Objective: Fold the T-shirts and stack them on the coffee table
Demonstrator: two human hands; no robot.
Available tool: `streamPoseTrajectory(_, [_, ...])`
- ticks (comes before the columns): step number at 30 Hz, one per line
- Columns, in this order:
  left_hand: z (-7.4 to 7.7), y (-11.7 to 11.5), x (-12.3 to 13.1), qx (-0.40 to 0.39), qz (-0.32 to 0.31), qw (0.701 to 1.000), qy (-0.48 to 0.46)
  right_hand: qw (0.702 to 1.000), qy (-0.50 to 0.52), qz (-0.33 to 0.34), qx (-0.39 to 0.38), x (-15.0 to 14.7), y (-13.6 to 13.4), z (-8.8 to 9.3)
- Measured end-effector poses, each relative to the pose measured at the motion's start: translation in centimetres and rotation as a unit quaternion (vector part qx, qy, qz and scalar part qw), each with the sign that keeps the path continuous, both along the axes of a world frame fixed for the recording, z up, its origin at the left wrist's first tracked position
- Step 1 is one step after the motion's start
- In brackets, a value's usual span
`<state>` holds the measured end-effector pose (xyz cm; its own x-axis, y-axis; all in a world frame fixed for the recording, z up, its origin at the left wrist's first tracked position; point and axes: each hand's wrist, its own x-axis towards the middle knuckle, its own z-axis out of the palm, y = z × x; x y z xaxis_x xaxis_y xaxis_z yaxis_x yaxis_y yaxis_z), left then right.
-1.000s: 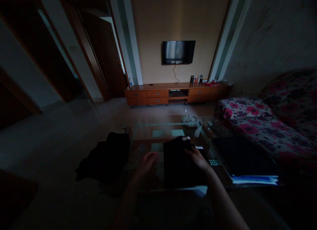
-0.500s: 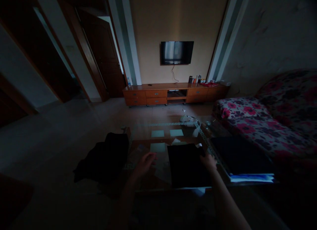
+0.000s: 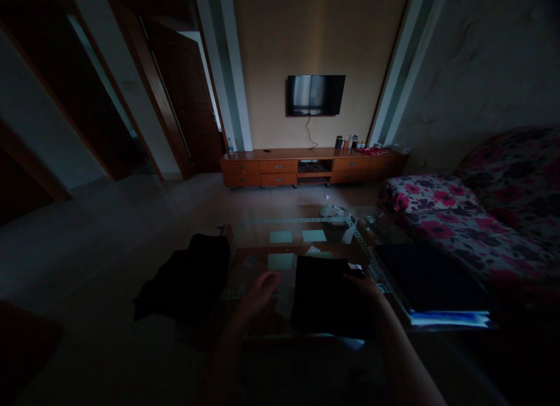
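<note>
A folded black cloth (image 3: pixel 326 295) lies on the glass coffee table (image 3: pixel 297 231) in front of me. My right hand (image 3: pixel 367 289) rests on the cloth's right edge near its top corner, its fingers curled over the fabric. My left hand (image 3: pixel 260 290) lies on the table just left of the cloth, fingers loosely bent, holding nothing that I can see. The room is dim and finger detail is hard to read.
A heap of dark clothes (image 3: pixel 188 275) hangs off the table's left end. A folded dark stack over white-blue cloth (image 3: pixel 431 289) sits at the right. A floral sofa (image 3: pixel 481 213) stands to the right. A wooden TV cabinet (image 3: pixel 306 165) and wall TV (image 3: pixel 315 94) are at the far wall.
The black cloth has been folded down into a flatter rectangle. My right hand slid from its top middle to its right edge. My left hand stayed beside it.
</note>
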<state>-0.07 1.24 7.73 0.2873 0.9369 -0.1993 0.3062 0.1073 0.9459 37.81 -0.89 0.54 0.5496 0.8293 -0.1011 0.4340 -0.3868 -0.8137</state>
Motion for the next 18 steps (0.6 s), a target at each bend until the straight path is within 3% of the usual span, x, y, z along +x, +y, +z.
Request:
streamPoseTrajectory(3, [-0.5, -0.1, 0.1, 0.027, -0.011, 1.0, 0.0, 1.0, 0.001, 0.005, -0.011, -0.8, 0.6, 0.4])
streamPoseTrajectory(7, [0.0, -0.8, 0.7, 0.094, -0.049, 0.994, -0.002, 0.991, 0.006, 0.1, 0.086, -3.1, 0.8, 2.6])
streamPoseTrajectory(11, [1.7, -1.9, 1.3, 0.172, -0.08, 0.982, 0.0, 0.959, 0.05, 0.224, 0.165, -6.8, -0.9, 6.4])
streamPoseTrajectory(15, [3.3, -2.9, 1.3, 0.287, -0.041, 0.956, 0.051, 0.913, 0.124, 0.363, 0.135, -9.6, -3.4, 10.7])
streamPoseTrajectory(18, [3.9, -3.5, 0.8, 0.268, -0.058, 0.96, 0.061, 0.876, 0.165, 0.438, 0.119, -10.7, -4.4, 12.6])
